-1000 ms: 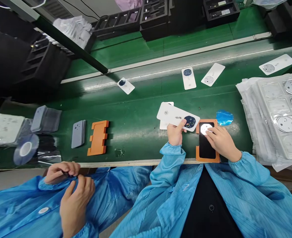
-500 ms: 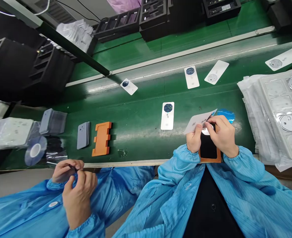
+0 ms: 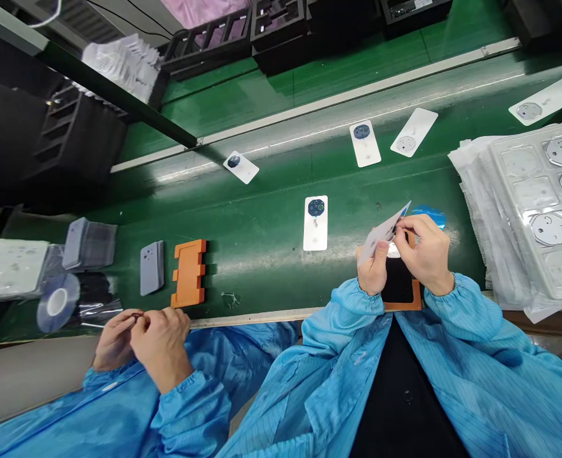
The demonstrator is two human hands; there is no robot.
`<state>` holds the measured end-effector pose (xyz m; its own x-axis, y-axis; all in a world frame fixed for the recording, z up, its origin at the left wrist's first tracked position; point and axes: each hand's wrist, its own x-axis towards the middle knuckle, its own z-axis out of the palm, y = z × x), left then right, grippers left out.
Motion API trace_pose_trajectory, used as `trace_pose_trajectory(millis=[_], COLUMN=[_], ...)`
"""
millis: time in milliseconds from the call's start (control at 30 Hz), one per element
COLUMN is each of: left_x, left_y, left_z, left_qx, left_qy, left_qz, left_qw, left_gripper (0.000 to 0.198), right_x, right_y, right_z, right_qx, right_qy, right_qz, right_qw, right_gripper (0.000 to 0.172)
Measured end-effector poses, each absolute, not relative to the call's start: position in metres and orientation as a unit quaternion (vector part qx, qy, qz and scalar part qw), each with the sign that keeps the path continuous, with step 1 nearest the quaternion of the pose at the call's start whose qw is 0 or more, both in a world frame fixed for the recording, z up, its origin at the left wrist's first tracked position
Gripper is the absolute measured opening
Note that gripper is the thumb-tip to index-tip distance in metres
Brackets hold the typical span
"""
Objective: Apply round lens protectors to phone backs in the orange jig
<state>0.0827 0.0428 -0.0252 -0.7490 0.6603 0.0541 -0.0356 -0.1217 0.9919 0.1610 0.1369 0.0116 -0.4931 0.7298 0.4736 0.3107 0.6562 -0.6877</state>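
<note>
Both hands raised right of centre in frame, close together, right hand slightly higher. Left hand [image 3: 372,272]: thumb [image 3: 381,250] uppermost, pressed down in pinch; other fingers curled beneath, largely hidden. Right hand [image 3: 426,251]: back turned up, fingers [image 3: 419,224] bent, thumb and index drawn together in fine pinch, tips toward left of frame. Left forearm [image 3: 326,334] slants up from bottom centre; right forearm [image 3: 495,324] slants in from lower right, elbow bent. Torso [image 3: 388,394] at bottom edge, between arms.

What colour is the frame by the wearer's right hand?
Orange; the frame shows best in the head view.
</note>
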Motion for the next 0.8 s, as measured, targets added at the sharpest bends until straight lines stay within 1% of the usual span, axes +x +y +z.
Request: trace_pose_trajectory(millis=[133,267,533,700,800], left_x=[0.085,0.086,0.086,0.091,0.088], left_y=[0.038,0.037,0.038,0.037,0.041], left_z=[-0.021,-0.022,-0.014,-0.017,-0.026], left_qx=[0.285,0.278,0.307,0.277,0.221], left_qy=[0.619,0.611,0.613,0.616,0.610], left_qz=[0.686,0.692,0.682,0.685,0.704], left_qw=[0.257,0.266,0.256,0.272,0.289], left_gripper=[0.054,0.056,0.058,0.062,0.061], right_x=[0.158,0.159,0.160,0.152,0.150], right_y=[0.137,0.136,0.137,0.135,0.144], right_z=[0.015,0.016,0.014,0.014,0.010], right_qx=[-0.322,-0.313,-0.312,-0.330,-0.342], right_qy=[-0.820,-0.816,-0.810,-0.809,-0.817], right_qz=[0.265,0.281,0.295,0.281,0.267], right_qw=[0.393,0.395,0.399,0.397,0.380], right_gripper=[0.013,0.012,0.013,0.012,0.010])
